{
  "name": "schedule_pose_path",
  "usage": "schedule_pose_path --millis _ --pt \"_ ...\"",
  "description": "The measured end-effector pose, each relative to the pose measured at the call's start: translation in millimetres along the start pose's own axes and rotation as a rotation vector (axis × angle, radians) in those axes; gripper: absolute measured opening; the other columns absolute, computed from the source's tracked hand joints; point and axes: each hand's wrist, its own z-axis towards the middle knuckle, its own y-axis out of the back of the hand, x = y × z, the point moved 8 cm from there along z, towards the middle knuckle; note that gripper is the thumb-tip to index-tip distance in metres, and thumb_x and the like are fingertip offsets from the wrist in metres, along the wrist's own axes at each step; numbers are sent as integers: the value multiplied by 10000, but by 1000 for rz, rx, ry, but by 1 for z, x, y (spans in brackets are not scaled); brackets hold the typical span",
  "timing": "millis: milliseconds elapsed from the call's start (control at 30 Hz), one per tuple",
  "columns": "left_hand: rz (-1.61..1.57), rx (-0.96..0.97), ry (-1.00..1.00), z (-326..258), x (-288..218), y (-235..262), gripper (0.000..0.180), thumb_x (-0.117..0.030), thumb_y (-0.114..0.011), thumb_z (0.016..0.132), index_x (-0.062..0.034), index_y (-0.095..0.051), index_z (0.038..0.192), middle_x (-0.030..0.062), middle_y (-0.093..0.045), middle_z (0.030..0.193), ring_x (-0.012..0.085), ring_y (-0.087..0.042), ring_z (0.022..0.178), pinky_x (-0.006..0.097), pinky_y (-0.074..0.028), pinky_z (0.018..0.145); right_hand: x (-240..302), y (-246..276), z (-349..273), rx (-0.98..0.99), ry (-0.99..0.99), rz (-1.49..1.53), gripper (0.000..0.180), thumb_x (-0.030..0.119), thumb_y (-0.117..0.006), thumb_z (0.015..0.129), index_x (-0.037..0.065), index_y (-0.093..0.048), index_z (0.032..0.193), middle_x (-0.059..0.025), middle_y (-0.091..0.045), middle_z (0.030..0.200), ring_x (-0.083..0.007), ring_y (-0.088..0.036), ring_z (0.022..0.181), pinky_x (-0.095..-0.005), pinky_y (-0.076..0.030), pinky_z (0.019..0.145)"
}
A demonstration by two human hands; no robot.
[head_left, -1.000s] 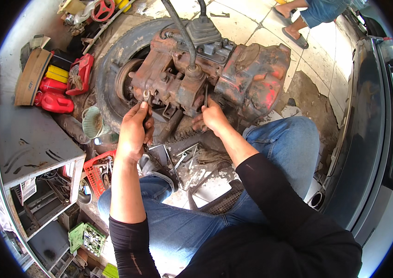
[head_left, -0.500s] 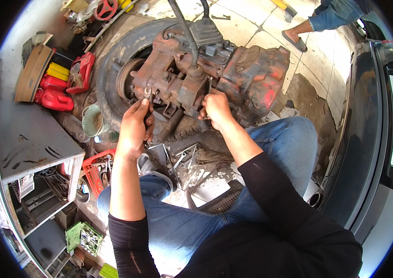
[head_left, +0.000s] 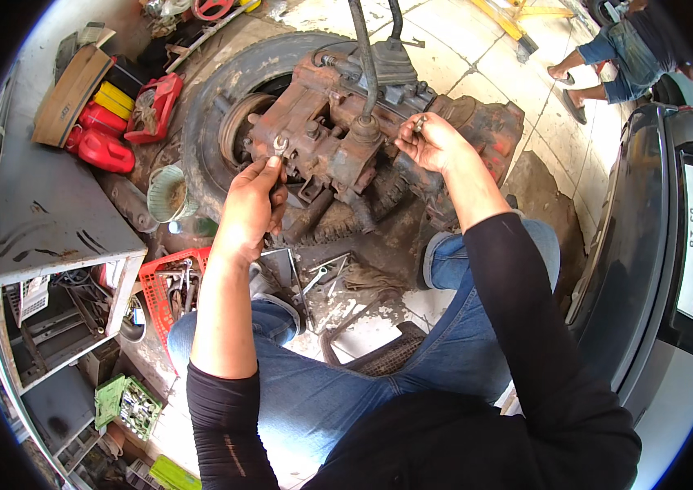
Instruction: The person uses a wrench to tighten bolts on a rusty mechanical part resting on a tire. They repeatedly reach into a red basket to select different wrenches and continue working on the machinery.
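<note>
A rusty, greasy gearbox (head_left: 338,131) with a shift lever (head_left: 365,57) lies on an old tyre (head_left: 216,90) on the floor in front of me. My left hand (head_left: 252,208) grips a wrench (head_left: 279,149) whose ring end sits on a bolt at the gearbox's left end. My right hand (head_left: 430,143) is raised over the right side of the gearbox, palm up, pinching a small bolt (head_left: 420,124) between its fingers. I sit with blue-jeaned knees either side of loose tools.
A red basket of tools (head_left: 168,286) and loose wrenches (head_left: 322,273) lie by my knees. Red and yellow containers (head_left: 105,122), a green pail (head_left: 168,193) and a grey shelf unit (head_left: 44,237) are left. A dark car (head_left: 665,245) stands right; another person's legs (head_left: 599,61) are at the top right.
My right hand has lifted off the gearbox's lower right side and turned palm up with a small bolt in it. The left hand stays on the wrench.
</note>
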Motion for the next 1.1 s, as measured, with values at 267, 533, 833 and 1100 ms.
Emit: schedule_pose_path --millis 267,533,833,1100 --pt "8 -13 6 2 3 -2 282 -341 -489 1080 -117 -549 920 -56 -417 639 54 -310 406 242 -263 380 21 -5 22 -47 -31 202 228 -33 -371 991 12 -498 808 -99 -597 796 -201 -695 688 -465 -682 749" --pt "17 -42 22 3 4 3 277 -346 -490 1080 -119 -542 931 -54 -415 641 59 -308 405 246 -257 385 13 -41 -4 -158 -8 -137 192 26 -345 995 37 -475 854 -65 -601 738 -204 -702 669 -486 -672 742" --pt "57 -39 27 3 5 0 289 -354 -487 1081 -111 -535 933 -59 -393 636 59 -307 409 250 -252 389 0 -17 -4 -22 -164 -131 237 28 -375 986 60 -493 783 -24 -561 656 -158 -636 565 -475 -664 750" --pt "81 -63 32 5 7 -2 305 -362 -482 1083 -99 -540 941 -63 -377 628 59 -300 409 253 -250 389 18 -17 1 94 -73 -112 299 48 -365 1020 82 -517 764 -20 -580 663 -158 -653 574 -469 -658 780"
